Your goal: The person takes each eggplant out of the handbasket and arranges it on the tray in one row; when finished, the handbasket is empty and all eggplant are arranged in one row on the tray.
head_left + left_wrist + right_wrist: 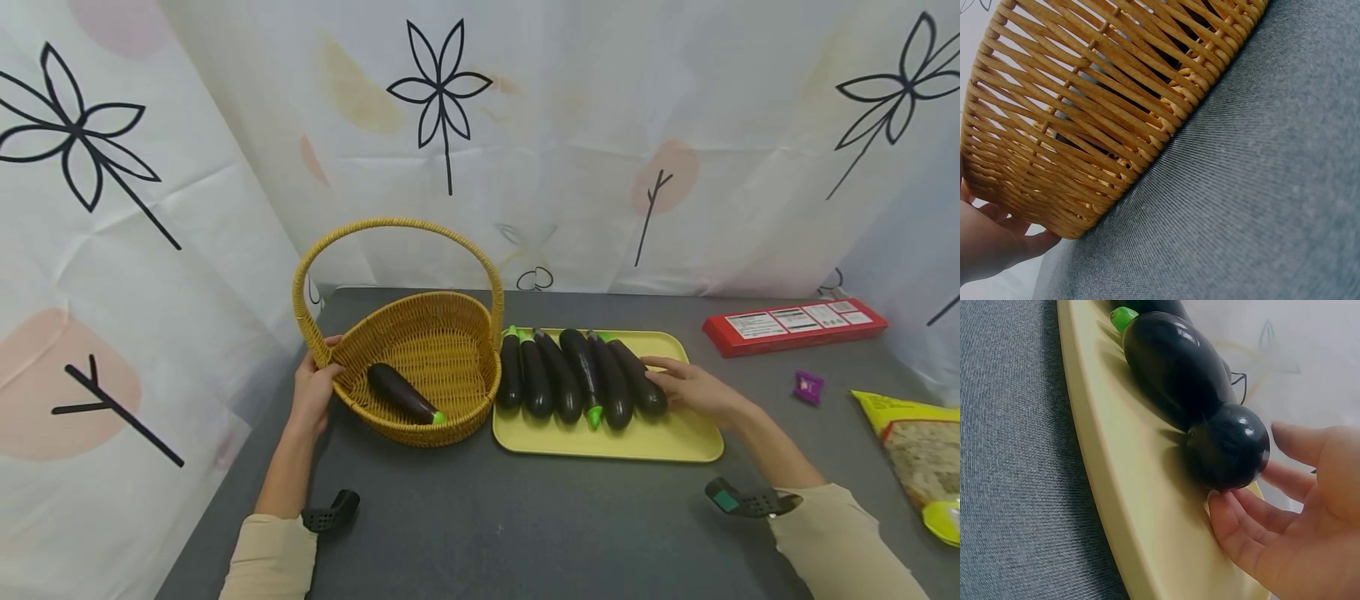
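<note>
My left hand (311,390) grips the left side of a yellow wicker basket (450,310) by the foot of its tall handle; the left wrist view shows the fingers at the basket's woven wall (1079,106). Inside the basket lies one dark eggplant (401,392) with a green stem end. Several eggplants lie side by side on a yellow tray (675,437). At the rightmost eggplant (636,379) is my right hand (693,389). In the right wrist view its fingertips touch the underside of that eggplant's rounded end (1229,447), while the thumb stands slightly apart from it.
Right of the tray lie a red box (795,327), a small purple wrapped piece (808,387) and a yellow bag with a see-through window (915,458). Patterned white cloth (570,125) hangs behind the grey tabletop (525,525) and at its sides.
</note>
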`<state>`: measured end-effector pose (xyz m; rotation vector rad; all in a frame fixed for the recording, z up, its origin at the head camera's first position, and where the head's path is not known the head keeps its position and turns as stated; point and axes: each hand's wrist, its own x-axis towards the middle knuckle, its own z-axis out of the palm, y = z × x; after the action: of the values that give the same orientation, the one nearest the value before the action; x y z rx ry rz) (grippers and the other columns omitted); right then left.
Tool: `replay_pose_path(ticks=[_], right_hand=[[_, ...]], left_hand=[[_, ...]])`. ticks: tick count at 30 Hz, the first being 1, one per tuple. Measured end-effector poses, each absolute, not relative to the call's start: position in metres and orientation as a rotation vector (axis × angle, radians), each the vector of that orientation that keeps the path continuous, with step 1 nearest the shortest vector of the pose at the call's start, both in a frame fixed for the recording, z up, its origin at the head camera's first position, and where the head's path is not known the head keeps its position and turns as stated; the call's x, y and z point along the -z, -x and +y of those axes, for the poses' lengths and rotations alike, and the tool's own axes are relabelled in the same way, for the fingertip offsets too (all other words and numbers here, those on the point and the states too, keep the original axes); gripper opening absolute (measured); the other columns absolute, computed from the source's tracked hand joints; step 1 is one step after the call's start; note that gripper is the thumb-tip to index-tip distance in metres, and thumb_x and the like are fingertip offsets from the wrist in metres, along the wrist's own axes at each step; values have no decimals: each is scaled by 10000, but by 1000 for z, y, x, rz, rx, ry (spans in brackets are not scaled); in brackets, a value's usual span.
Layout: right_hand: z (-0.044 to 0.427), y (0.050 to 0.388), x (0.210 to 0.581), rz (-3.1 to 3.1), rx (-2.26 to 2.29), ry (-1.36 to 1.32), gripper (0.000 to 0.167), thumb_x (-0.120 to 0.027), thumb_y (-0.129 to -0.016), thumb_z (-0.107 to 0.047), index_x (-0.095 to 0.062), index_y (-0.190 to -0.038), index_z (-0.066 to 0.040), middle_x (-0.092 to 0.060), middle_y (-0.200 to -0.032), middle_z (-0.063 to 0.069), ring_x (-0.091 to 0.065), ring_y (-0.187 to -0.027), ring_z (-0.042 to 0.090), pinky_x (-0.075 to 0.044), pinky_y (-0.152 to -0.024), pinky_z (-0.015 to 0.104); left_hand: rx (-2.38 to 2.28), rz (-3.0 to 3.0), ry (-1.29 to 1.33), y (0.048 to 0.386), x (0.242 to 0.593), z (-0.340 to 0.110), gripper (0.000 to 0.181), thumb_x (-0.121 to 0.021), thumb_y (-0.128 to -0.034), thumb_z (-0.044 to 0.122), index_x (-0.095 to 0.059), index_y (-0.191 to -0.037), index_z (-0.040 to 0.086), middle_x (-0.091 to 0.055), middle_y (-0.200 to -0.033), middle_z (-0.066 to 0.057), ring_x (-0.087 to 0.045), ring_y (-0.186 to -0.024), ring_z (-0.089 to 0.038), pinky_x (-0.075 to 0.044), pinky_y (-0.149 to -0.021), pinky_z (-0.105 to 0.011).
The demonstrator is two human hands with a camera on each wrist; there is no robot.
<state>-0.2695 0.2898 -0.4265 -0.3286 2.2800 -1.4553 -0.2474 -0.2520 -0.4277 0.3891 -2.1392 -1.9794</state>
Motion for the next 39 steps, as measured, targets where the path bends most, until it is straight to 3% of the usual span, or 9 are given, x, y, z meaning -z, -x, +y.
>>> replay_pose_path(ticks=[10,17,21,28,33,36,39], right_hand=[[283,271,422,2318,1448,314,624,-467,-1012,-281,-232,-1449,98,-379,-1370,341,-513,-1143,373,-448,-905,455],[286,272,418,2411,1462,231,614,-425,-1022,-313,-256,-1431,113,-418,-1319,354,-516,-1120,392,-486,-828,353],[294,274,412,2455,1517,196,650,-381,-1025,-379,-251,-1440,105,-402,-1319,357,-468,-1160,438,-483,-846,321],[293,276,396,2277,1689,339,626,-357,-1036,-353,-202,-1456,83,-441,-1269,234,-551,-1074,202,-466,-844,238],[273,277,381,1999,1802,520,395,-343,-1051,-241,-343,-1415,-89,-469,-1245,164,-537,-1106,246,-463,-883,286],[256,278,373,1815,1832,597,364,-305,-1057,-193,-347,-1408,-108,-491,-1251,130,-522,-1132,278,-453,-911,323],[237,278,367,1686,1810,654,408,-284,-1057,-166,-269,-1444,-40,-498,-1251,123,-517,-1135,284,-439,-934,359]], left_hand=[[1995,-2131,-376,246,428,-254,489,-401,-945,-49,-398,-1422,60,-356,-1418,-125,-416,-1183,-281,-341,-914,-399],[1983,-2140,-369,244,428,-254,491,-398,-950,-44,-391,-1429,61,-353,-1424,-134,-413,-1197,-297,-336,-922,-408],[1981,-2147,-360,245,428,-254,491,-398,-949,-46,-392,-1429,61,-350,-1424,-139,-413,-1201,-304,-338,-920,-410],[1991,-2131,-352,246,428,-254,494,-404,-943,-55,-399,-1424,56,-364,-1419,-141,-421,-1194,-305,-338,-933,-427],[1997,-2121,-349,246,428,-254,494,-400,-942,-59,-398,-1423,55,-368,-1413,-140,-425,-1188,-303,-339,-933,-428],[2000,-2122,-352,246,429,-254,495,-398,-941,-61,-397,-1423,54,-371,-1410,-141,-427,-1188,-304,-347,-929,-427],[2007,-2120,-348,247,429,-253,496,-400,-937,-64,-399,-1420,49,-373,-1407,-145,-428,-1188,-304,-352,-931,-430]])
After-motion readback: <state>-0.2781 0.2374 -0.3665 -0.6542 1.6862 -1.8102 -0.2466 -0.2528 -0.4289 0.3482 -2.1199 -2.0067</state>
